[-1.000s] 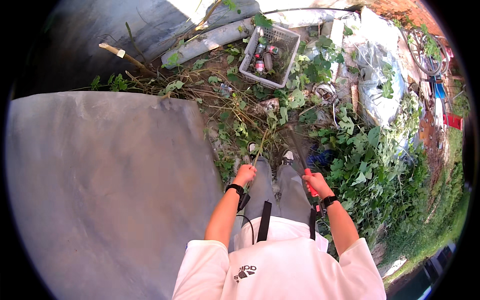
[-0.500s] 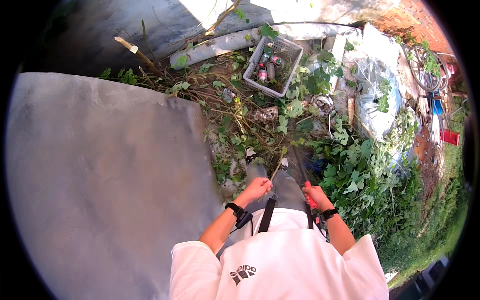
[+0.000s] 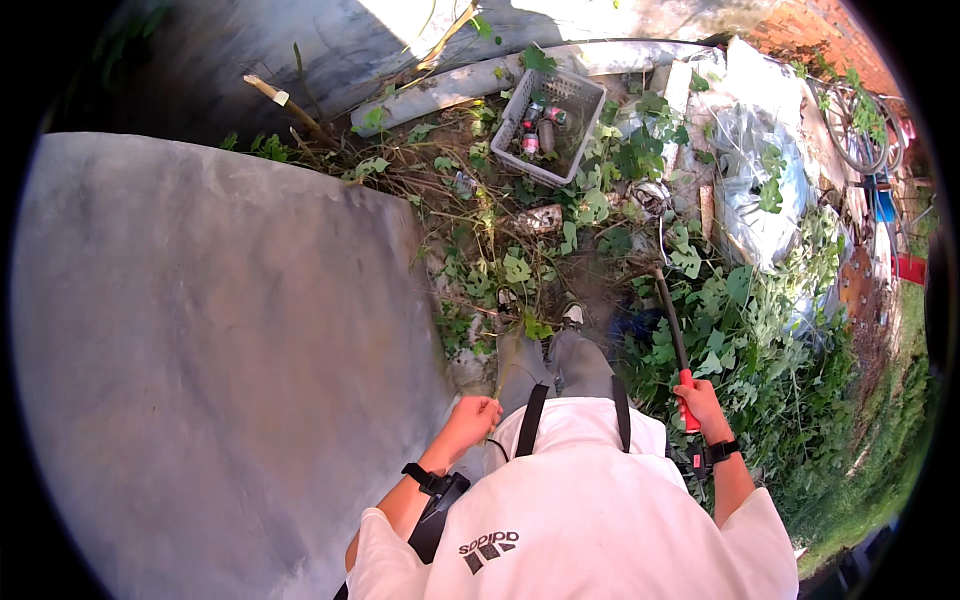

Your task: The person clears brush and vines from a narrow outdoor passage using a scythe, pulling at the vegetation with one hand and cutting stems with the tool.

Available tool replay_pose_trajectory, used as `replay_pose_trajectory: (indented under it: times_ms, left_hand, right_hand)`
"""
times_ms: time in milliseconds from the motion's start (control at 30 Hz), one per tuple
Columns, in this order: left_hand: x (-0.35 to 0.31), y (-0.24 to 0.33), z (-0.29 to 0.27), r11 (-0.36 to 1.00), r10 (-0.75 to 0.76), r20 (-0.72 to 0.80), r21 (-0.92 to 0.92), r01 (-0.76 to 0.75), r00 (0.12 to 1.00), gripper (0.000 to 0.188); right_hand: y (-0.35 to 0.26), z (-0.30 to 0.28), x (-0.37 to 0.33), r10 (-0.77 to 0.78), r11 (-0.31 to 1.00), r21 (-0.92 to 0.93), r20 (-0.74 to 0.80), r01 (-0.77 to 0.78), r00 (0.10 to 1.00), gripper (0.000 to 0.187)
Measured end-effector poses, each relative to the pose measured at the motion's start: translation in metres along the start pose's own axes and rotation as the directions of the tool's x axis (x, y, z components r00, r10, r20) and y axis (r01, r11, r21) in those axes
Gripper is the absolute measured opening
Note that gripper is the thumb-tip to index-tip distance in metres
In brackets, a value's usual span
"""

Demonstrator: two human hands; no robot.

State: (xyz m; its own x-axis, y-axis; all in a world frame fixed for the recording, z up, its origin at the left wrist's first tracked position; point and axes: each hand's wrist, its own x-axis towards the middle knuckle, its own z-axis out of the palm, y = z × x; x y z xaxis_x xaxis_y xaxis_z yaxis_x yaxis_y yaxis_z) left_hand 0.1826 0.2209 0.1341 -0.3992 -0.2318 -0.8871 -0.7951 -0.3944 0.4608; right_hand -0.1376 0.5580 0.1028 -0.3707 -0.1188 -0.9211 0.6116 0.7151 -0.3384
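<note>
My left hand (image 3: 474, 418) is closed low beside my left thigh, next to the grey slab. A thin vine stem (image 3: 503, 385) comes out of its fingers and runs up toward leaves around my shoes. In my right hand (image 3: 703, 404), out to the right, is the red grip of a long tool with a dark shaft (image 3: 672, 318). The shaft points away from me, its far end among the leaves, where I cannot make out the tool's head. A heap of cut-looking leafy vines (image 3: 745, 350) lies beside the tool.
A big grey slab (image 3: 220, 330) fills the left side. Ahead stands a grey plastic crate (image 3: 535, 176) holding several bottles and cans. Behind it runs a pale pipe (image 3: 450, 95). Clear plastic sheeting (image 3: 755, 190) and coiled hose (image 3: 870, 150) lie at the right. A broken branch (image 3: 285, 103) juts out.
My left hand has drawn back toward me and leftward with the stem. My right hand has swung the red-gripped tool out to the right.
</note>
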Motion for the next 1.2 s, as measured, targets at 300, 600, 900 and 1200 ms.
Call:
replay_pose_trajectory:
  times_ms: [300, 600, 900, 1200]
  left_hand:
    - [-0.084, 0.099, 0.017, 0.969, 0.146, 0.006, -0.201, -0.142, 0.989, 0.023]
    - [-0.143, 0.182, 0.04, 0.957, 0.242, 0.12, -0.195, -0.217, 0.963, 0.025]
    - [-0.154, 0.261, 0.058, 0.814, 0.581, 0.174, -0.138, -0.564, 0.795, 0.022]
    - [-0.15, 0.351, 0.058, 0.666, 0.735, 0.298, -0.151, -0.731, 0.609, 0.025]
  right_hand:
    - [0.025, -0.009, 0.031, 0.017, 0.981, 0.193, 0.033, -0.023, 0.999, 0.016]
    - [0.041, 0.005, 0.034, -0.023, 0.985, 0.172, 0.145, -0.002, 0.989, 0.016]
    - [0.038, -0.007, 0.061, -0.019, 0.978, 0.209, 0.146, -0.012, 0.989, 0.017]
    - [0.017, -0.02, -0.013, -0.171, 0.859, 0.496, 0.046, 0.126, 0.984, 0.014]
